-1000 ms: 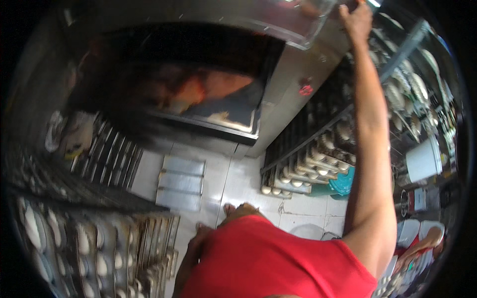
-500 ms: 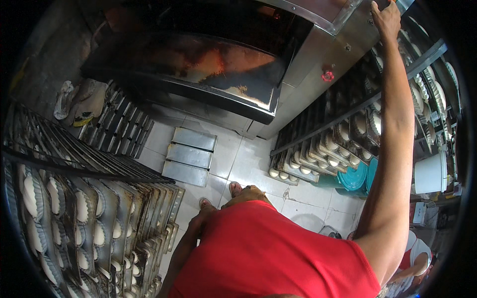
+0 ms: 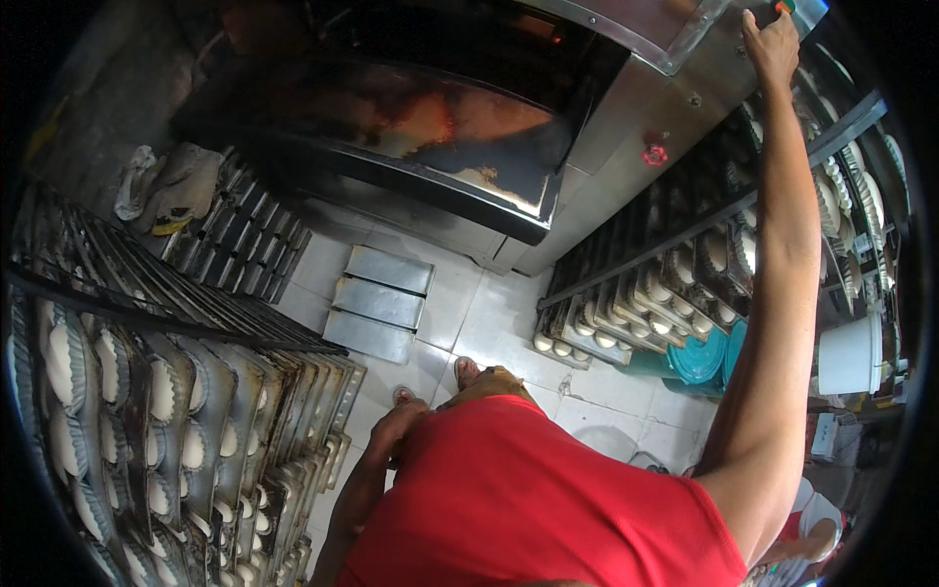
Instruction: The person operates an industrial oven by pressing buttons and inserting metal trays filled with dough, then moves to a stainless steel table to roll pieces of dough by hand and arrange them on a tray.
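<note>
My right hand [image 3: 771,47] is raised to the upper edge of the steel oven front [image 3: 611,196], its fingers round a small orange and green knob [image 3: 784,8]. Below it is a red wheel knob [image 3: 655,154]. The oven stands open to the left, with a blackened, rust-stained surface [image 3: 411,112] in view. My left hand [image 3: 403,419] hangs low by my waist, beside the red shirt, with its fingers hard to make out.
Racks of trays with pale dough [image 3: 68,362] [image 3: 606,338] stand on both sides. Three metal plates [image 3: 377,308] lie on the tiles. Rags [image 3: 176,196] sit at back left. Teal tubs [image 3: 699,357] and a white bucket [image 3: 849,357] are at right. Another person [image 3: 807,523] is at lower right.
The view has shifted, so the oven and racks now appear higher and mostly further right. My right arm stays stretched up to the same spot on the oven.
</note>
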A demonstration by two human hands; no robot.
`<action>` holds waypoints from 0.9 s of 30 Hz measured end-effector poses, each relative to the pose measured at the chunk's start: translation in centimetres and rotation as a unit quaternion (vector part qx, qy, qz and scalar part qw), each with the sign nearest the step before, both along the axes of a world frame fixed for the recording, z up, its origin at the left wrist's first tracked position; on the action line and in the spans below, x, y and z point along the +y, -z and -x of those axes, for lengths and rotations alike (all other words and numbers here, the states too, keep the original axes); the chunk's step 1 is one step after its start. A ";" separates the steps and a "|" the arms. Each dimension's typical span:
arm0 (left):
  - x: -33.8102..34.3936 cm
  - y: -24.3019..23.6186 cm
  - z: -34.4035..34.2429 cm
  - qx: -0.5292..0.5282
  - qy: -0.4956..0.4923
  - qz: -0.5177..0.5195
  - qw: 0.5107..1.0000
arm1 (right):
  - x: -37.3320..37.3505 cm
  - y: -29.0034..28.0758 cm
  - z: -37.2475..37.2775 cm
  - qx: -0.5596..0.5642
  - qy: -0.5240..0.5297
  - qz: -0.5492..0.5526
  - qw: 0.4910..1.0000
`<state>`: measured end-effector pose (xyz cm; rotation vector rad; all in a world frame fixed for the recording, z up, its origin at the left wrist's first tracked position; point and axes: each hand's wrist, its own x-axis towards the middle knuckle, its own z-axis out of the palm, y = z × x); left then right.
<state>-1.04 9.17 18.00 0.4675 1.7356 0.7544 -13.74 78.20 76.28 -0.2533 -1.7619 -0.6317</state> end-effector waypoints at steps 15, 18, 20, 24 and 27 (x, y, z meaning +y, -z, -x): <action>24.9 -55.5 0.7 0.190 0.462 -0.725 0.475 | 0.8 -1.5 -0.7 0.021 0.092 0.093 0.991; 25.8 -56.2 -0.5 0.221 0.512 -0.704 0.440 | 0.8 -1.6 0.0 0.023 0.085 0.082 0.993; 26.6 -53.0 -3.0 0.225 0.407 -0.776 0.426 | 1.5 -1.0 0.1 0.026 0.089 0.073 0.993; 27.6 -51.9 -4.1 0.264 0.310 -0.829 0.384 | 1.6 -1.0 -0.3 0.030 0.097 0.067 0.993; 27.1 -51.9 -3.5 0.242 0.333 -0.812 0.413 | 2.0 -1.4 -0.6 0.022 0.115 0.064 0.991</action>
